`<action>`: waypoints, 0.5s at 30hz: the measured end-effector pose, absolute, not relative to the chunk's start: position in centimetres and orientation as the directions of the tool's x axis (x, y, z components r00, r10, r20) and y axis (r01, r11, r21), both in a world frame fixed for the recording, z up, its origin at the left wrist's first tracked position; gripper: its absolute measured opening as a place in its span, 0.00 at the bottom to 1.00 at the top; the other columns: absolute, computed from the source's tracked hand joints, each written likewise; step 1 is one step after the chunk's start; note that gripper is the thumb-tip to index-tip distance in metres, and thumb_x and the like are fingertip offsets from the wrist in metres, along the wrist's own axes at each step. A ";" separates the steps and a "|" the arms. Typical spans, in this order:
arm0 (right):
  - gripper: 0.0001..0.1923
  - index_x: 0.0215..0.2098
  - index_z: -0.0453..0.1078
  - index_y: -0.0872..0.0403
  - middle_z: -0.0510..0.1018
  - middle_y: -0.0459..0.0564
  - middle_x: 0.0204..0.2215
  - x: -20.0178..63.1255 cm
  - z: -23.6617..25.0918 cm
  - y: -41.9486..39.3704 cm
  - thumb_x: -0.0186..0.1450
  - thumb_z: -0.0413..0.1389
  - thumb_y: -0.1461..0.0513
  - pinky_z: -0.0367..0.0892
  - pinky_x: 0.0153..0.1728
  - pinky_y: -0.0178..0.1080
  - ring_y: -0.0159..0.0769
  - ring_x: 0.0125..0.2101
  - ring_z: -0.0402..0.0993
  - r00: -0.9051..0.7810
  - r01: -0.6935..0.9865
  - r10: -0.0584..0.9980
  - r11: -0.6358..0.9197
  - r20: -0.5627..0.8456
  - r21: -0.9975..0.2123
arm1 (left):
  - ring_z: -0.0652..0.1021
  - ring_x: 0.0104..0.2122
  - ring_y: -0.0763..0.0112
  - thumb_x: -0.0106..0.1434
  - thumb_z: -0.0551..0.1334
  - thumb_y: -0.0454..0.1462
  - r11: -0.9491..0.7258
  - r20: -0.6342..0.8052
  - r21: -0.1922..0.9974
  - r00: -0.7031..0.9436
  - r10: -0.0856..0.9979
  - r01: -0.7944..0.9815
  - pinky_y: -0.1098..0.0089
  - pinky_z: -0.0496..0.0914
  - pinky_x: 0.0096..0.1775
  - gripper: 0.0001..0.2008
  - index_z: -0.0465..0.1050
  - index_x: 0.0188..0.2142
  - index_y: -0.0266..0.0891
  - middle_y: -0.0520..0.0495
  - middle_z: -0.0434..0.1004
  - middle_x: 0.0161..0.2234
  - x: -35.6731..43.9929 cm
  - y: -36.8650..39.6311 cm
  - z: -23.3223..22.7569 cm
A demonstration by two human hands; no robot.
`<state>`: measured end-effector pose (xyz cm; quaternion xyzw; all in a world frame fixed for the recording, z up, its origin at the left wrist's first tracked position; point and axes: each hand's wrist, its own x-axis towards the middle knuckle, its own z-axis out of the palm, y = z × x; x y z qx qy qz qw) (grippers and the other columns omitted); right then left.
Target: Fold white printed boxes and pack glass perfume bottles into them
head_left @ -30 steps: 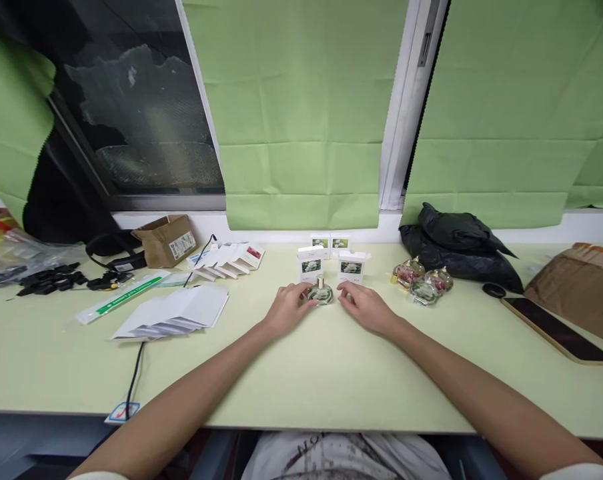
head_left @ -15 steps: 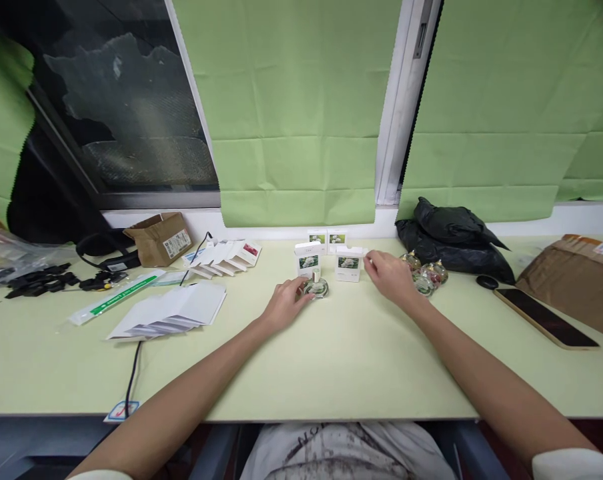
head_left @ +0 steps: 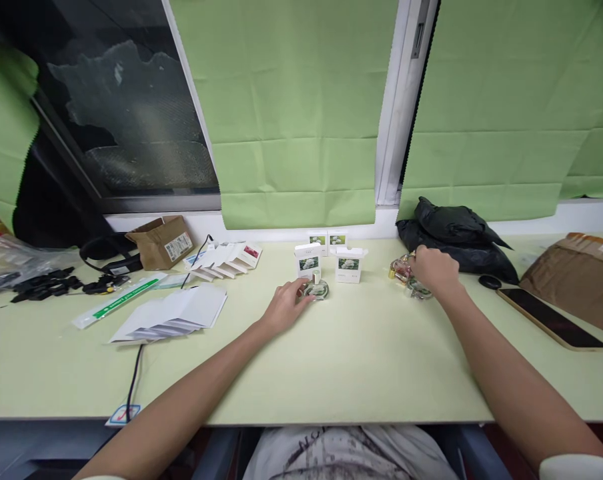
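My left hand (head_left: 284,305) holds the left side of a clear round perfume bottle (head_left: 317,289) with a pale cap, between thumb and fingers. The bottle stands on the table in front of a white box (head_left: 307,262) with a white-flower picture. To its right is a similar box (head_left: 349,266) with its top flaps open. My right hand (head_left: 435,272) is closed, fingertips down among several small perfume bottles (head_left: 402,268) with gold, pink and clear parts. It seems to pinch one of them, though the hand hides part of the group.
Two more flower boxes (head_left: 327,241) stand at the wall. Folded white cartons (head_left: 174,312) lie left, near a cardboard box (head_left: 160,241) and a black cable (head_left: 134,383). On the right are a black plastic bag (head_left: 454,233), a phone (head_left: 549,319) and a brown parcel (head_left: 576,280).
My right hand has moved right, from beside the open flower box to the group of perfume bottles. My left hand has stayed at its bottle.
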<state>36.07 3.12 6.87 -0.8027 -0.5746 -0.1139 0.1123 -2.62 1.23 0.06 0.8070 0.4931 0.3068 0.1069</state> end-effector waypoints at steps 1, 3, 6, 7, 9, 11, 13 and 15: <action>0.18 0.49 0.75 0.61 0.81 0.71 0.45 36.4 6.8 3.2 0.72 0.50 0.58 0.71 0.44 0.48 0.58 0.46 0.81 0.324 0.945 0.901 -0.322 0.288 -0.052 | 0.77 0.41 0.58 0.70 0.62 0.47 -0.491 0.391 0.477 0.324 0.862 0.729 0.57 0.69 0.49 0.20 0.71 0.58 0.47 0.47 0.79 0.40 -2.6 1.2 0.1; 0.18 0.49 0.75 0.61 0.80 0.71 0.47 36.7 6.7 3.3 0.72 0.50 0.57 0.71 0.44 0.51 0.60 0.47 0.81 0.326 0.945 0.912 -0.325 0.247 -0.045 | 0.77 0.42 0.58 0.70 0.62 0.48 -0.489 0.387 0.478 0.325 0.863 0.729 0.57 0.69 0.49 0.20 0.71 0.58 0.47 0.47 0.79 0.40 -2.7 1.3 0.0; 0.18 0.50 0.75 0.61 0.80 0.71 0.48 36.8 6.4 3.4 0.72 0.52 0.56 0.72 0.44 0.51 0.60 0.48 0.80 0.301 0.952 0.930 -0.304 0.213 -0.017 | 0.77 0.44 0.58 0.71 0.61 0.47 -0.499 0.387 0.483 0.335 0.859 0.720 0.56 0.69 0.51 0.20 0.69 0.59 0.46 0.46 0.79 0.44 -2.7 1.3 -0.1; 0.19 0.51 0.74 0.62 0.80 0.72 0.48 36.8 6.4 3.4 0.72 0.52 0.56 0.72 0.44 0.50 0.60 0.48 0.80 0.288 0.956 0.934 -0.293 0.210 -0.008 | 0.77 0.46 0.58 0.71 0.61 0.47 -0.510 0.395 0.489 0.341 0.853 0.708 0.57 0.69 0.52 0.20 0.69 0.59 0.46 0.45 0.78 0.47 -2.7 1.3 -0.1; 0.19 0.53 0.73 0.62 0.79 0.73 0.48 36.8 6.3 3.3 0.72 0.53 0.58 0.72 0.44 0.49 0.59 0.48 0.80 0.269 0.961 0.939 -0.277 0.212 0.008 | 0.76 0.48 0.60 0.71 0.61 0.48 -0.537 0.419 0.504 0.352 0.837 0.676 0.58 0.69 0.52 0.19 0.68 0.59 0.46 0.45 0.76 0.52 -2.7 1.2 0.0; 0.19 0.55 0.71 0.63 0.78 0.73 0.49 36.7 6.3 3.2 0.72 0.52 0.59 0.72 0.44 0.49 0.58 0.48 0.80 0.261 0.963 0.942 -0.270 0.210 0.017 | 0.76 0.49 0.61 0.72 0.59 0.48 -0.555 0.442 0.519 0.352 0.825 0.650 0.60 0.69 0.53 0.18 0.67 0.58 0.47 0.45 0.74 0.55 -2.6 1.0 0.2; 0.18 0.55 0.71 0.63 0.78 0.73 0.49 36.7 6.3 3.1 0.73 0.51 0.59 0.72 0.44 0.49 0.58 0.48 0.80 0.262 0.963 0.945 -0.270 0.194 0.015 | 0.76 0.49 0.62 0.73 0.58 0.49 -0.557 0.460 0.529 0.335 0.822 0.641 0.61 0.69 0.52 0.18 0.67 0.58 0.47 0.45 0.73 0.56 -2.5 0.8 0.5; 0.17 0.54 0.72 0.63 0.79 0.73 0.48 36.7 6.3 3.1 0.73 0.50 0.60 0.72 0.44 0.49 0.58 0.48 0.80 0.259 0.964 0.949 -0.266 0.178 0.015 | 0.75 0.48 0.63 0.73 0.58 0.49 -0.548 0.475 0.534 0.308 0.824 0.644 0.61 0.69 0.52 0.19 0.66 0.59 0.47 0.45 0.72 0.56 -2.5 0.6 0.7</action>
